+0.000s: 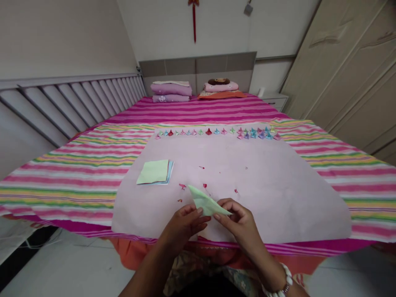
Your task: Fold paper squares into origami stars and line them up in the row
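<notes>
A pale green sheet of paper (206,203), folded into a triangle, is held up over the near edge of the white sheet. My left hand (187,222) pinches its lower left corner between thumb and fingers. On the right side, my right hand (236,218) grips the other corner, thumb in front and fingers behind. The triangle's peak points up and to the left. Left of my hands lies a stack of square papers (153,172), light green on top with red, blue and white edges showing beneath.
A large white sheet (278,185) covers the near part of the striped bed (71,165). Along its far edge stands a row of small folded paper pieces (208,131) in several colours, bunched at the right. Small red marks or scraps (182,186) are scattered beyond my hands.
</notes>
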The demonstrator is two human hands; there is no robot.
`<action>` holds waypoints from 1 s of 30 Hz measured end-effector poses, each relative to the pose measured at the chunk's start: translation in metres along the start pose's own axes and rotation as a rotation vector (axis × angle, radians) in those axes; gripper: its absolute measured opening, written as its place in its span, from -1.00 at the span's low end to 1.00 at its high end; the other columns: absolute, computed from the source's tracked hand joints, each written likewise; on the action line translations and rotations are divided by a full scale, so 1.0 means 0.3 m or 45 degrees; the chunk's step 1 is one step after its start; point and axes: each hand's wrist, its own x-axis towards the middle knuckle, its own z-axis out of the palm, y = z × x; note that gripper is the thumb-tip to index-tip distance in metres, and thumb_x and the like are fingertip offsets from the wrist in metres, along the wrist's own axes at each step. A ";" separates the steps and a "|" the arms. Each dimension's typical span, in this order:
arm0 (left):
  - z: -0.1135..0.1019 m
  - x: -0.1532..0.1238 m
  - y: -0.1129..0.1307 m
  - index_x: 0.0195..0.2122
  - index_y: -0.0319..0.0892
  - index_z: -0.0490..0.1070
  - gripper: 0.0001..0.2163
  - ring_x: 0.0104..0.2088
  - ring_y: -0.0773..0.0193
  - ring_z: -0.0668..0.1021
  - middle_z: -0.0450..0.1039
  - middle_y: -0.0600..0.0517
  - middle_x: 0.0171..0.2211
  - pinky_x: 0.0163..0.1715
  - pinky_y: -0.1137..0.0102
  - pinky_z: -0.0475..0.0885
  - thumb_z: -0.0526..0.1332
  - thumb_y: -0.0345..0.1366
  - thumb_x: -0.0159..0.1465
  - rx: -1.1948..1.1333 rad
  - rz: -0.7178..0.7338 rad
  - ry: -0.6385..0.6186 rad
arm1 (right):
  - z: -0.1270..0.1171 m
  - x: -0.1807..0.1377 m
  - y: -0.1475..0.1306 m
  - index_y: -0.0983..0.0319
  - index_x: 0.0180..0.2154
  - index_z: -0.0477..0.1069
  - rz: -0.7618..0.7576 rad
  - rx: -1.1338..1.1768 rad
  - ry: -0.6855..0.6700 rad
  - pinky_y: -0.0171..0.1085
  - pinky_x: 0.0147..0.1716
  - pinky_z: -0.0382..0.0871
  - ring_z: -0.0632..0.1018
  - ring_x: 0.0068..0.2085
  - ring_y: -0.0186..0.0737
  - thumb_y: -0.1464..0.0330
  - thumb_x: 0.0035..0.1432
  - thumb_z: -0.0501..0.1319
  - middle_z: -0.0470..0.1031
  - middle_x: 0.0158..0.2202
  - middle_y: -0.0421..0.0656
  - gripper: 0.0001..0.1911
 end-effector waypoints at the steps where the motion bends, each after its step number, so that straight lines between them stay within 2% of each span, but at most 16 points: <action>1: 0.004 -0.001 0.000 -0.38 -0.22 0.47 -0.77 -0.23 0.25 0.58 0.55 -0.02 -0.31 -0.26 0.45 0.40 0.43 -0.24 -0.01 -0.020 0.012 -0.037 | 0.003 -0.001 -0.004 0.23 -0.54 0.38 -0.013 -0.022 0.025 -0.32 -0.39 0.32 0.46 -0.30 -0.21 0.33 -0.07 0.39 0.45 -0.36 -0.15 -0.79; 5: 0.016 0.006 -0.010 -0.46 -0.23 0.45 -0.78 -0.35 0.31 0.59 0.55 0.01 -0.42 -0.31 0.47 0.43 0.44 -0.26 -0.04 -0.055 0.116 -0.013 | 0.019 -0.007 -0.015 0.20 -0.51 0.34 0.007 -0.060 0.143 -0.35 -0.50 0.30 0.47 -0.29 -0.20 0.34 -0.09 0.38 0.46 -0.20 -0.09 -0.78; 7: 0.018 0.012 -0.016 -0.51 -0.22 0.43 -0.77 -0.41 0.34 0.57 0.54 0.05 -0.48 -0.33 0.47 0.44 0.46 -0.27 -0.06 -0.054 0.205 0.033 | 0.026 -0.008 -0.017 0.18 -0.36 0.41 0.039 -0.013 0.185 -0.34 -0.50 0.32 0.48 -0.32 -0.23 0.35 -0.10 0.39 0.45 -0.12 -0.08 -0.77; 10: 0.017 0.016 -0.019 -0.52 -0.22 0.45 -0.79 -0.46 0.37 0.54 0.53 0.07 -0.51 -0.36 0.47 0.44 0.45 -0.27 -0.06 0.044 0.374 0.062 | 0.029 -0.001 -0.017 0.13 -0.07 0.39 0.119 0.181 0.164 -0.27 -0.37 0.41 0.51 -0.31 -0.22 0.34 -0.17 0.44 0.48 -0.13 -0.09 -0.44; 12: 0.015 0.016 -0.017 -0.52 -0.23 0.47 -0.81 -0.47 0.37 0.52 0.53 0.06 -0.53 -0.37 0.47 0.43 0.45 -0.27 -0.05 0.143 0.476 0.053 | 0.026 0.007 -0.015 0.17 -0.11 0.44 0.209 0.268 0.087 -0.23 -0.30 0.42 0.53 -0.29 -0.19 0.31 -0.23 0.48 0.53 -0.23 -0.11 -0.44; 15: 0.010 0.015 -0.016 -0.47 -0.24 0.50 -0.81 -0.44 0.33 0.54 0.55 0.04 -0.51 -0.35 0.45 0.43 0.45 -0.31 -0.07 0.232 0.542 0.017 | 0.019 0.017 -0.009 0.24 -0.39 0.52 0.348 0.252 0.001 -0.29 -0.43 0.36 0.47 -0.45 -0.28 0.23 -0.24 0.48 0.52 -0.48 -0.18 -0.66; 17: 0.006 0.019 -0.021 -0.39 -0.23 0.51 -0.78 -0.42 0.33 0.55 0.57 0.02 -0.47 -0.34 0.46 0.42 0.45 -0.32 -0.06 0.209 0.520 0.002 | 0.019 0.018 -0.005 0.25 -0.51 0.49 0.384 0.233 0.031 -0.35 -0.54 0.24 0.37 -0.57 -0.37 0.20 -0.23 0.47 0.44 -0.60 -0.24 -0.70; 20: 0.003 0.031 -0.030 -0.36 -0.22 0.47 -0.74 -0.48 0.41 0.52 0.54 0.07 -0.49 -0.40 0.52 0.39 0.46 -0.31 -0.06 0.006 0.405 0.034 | 0.025 0.010 -0.012 0.26 -0.58 0.44 0.352 0.202 0.071 -0.37 -0.59 0.14 0.29 -0.59 -0.41 0.20 -0.25 0.48 0.38 -0.64 -0.28 -0.68; 22: 0.004 0.039 -0.033 -0.42 -0.20 0.41 -0.72 -0.50 0.43 0.50 0.50 0.11 -0.51 -0.44 0.53 0.37 0.47 -0.30 -0.09 -0.174 0.323 0.035 | 0.032 0.004 -0.025 0.26 -0.57 0.45 0.320 0.188 0.023 -0.37 -0.55 0.15 0.30 -0.56 -0.39 0.20 -0.24 0.48 0.38 -0.61 -0.27 -0.69; 24: 0.009 0.041 -0.032 -0.47 -0.19 0.33 -0.69 -0.50 0.41 0.50 0.47 0.13 -0.52 -0.43 0.50 0.38 0.47 -0.30 -0.10 -0.297 0.260 -0.024 | 0.039 0.000 -0.042 0.25 -0.50 0.48 0.304 0.215 -0.046 -0.35 -0.50 0.19 0.33 -0.52 -0.36 0.17 -0.13 0.43 0.38 -0.58 -0.26 -0.71; 27: 0.017 0.034 -0.031 -0.48 -0.18 0.28 -0.70 -0.49 0.37 0.51 0.47 0.12 -0.50 -0.43 0.47 0.37 0.45 -0.30 -0.05 -0.366 0.211 -0.139 | 0.043 0.002 -0.058 0.25 -0.39 0.51 0.324 0.296 -0.091 -0.33 -0.45 0.22 0.35 -0.49 -0.32 0.10 0.05 0.29 0.36 -0.58 -0.24 -0.68; 30: 0.021 0.027 -0.036 -0.44 -0.17 0.32 -0.74 -0.44 0.31 0.54 0.49 0.09 -0.48 -0.39 0.44 0.37 0.42 -0.32 -0.01 -0.399 0.201 -0.203 | 0.043 0.006 -0.057 0.26 -0.39 0.50 0.366 0.369 -0.099 -0.33 -0.46 0.20 0.32 -0.50 -0.32 0.11 0.08 0.27 0.33 -0.60 -0.24 -0.67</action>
